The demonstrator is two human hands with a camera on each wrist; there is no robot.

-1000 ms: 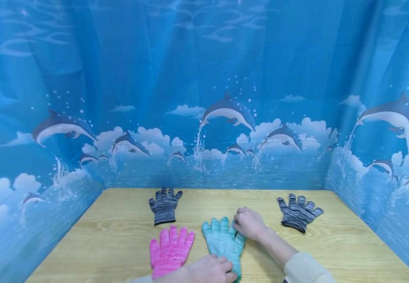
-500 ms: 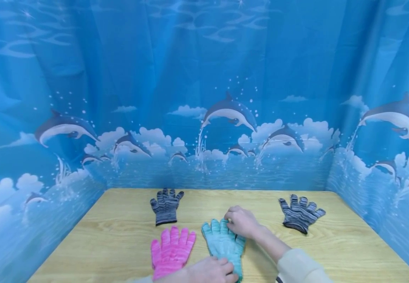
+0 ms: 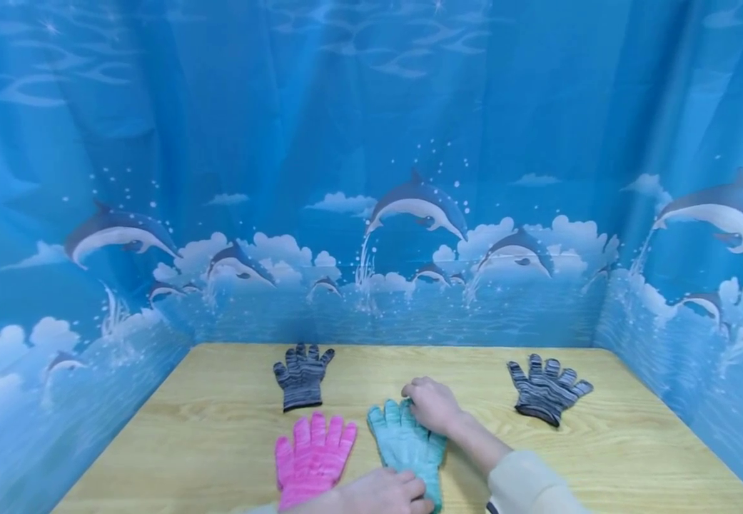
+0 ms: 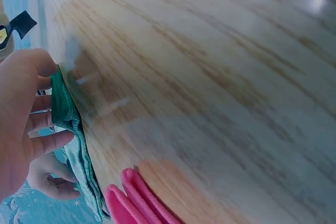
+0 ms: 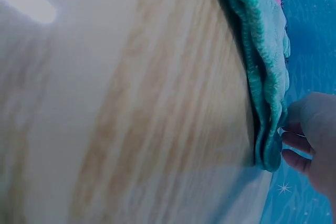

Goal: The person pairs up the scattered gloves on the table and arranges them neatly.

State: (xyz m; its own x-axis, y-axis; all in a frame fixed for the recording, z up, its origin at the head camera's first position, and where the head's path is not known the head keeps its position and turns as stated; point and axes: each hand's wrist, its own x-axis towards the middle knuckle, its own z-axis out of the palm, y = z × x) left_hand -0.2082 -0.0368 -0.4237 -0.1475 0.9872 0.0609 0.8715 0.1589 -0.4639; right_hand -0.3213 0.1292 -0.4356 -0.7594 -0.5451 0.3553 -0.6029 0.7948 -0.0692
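Fingers (image 4: 55, 142) of the left hand (image 3: 387, 491) curl about the near end of a teal knit glove (image 3: 407, 444), pinching its darker, folded cuff on my left-wrist feed; the head view hides part of that grip. Just to the left I have a pink glove (image 3: 315, 457) lying flat, fingers fanned, its knit streaked in paler pink, its cuff partly behind the left forearm (image 3: 322, 505). The teal glove lies spread near the front middle of the wooden table (image 3: 217, 428), its edge soft, nubbly and layered on my right-wrist feed. At its far end, the right hand (image 3: 434, 405) bends over the fingertips, thumb and finger pinching one rounded tip, a pale sleeve (image 3: 532, 482) on that arm. Farther back I see two marled gloves in grey and black, both cuffs hemmed in black: the left grey glove (image 3: 302, 378) upright with short, spread fingers, the right grey glove (image 3: 547, 391) tilted. Behind the varnished grain, a smooth blue curtain (image 3: 320, 107) hangs in gentle folds, printed with arching dolphins (image 3: 417, 203) and scalloped clouds.
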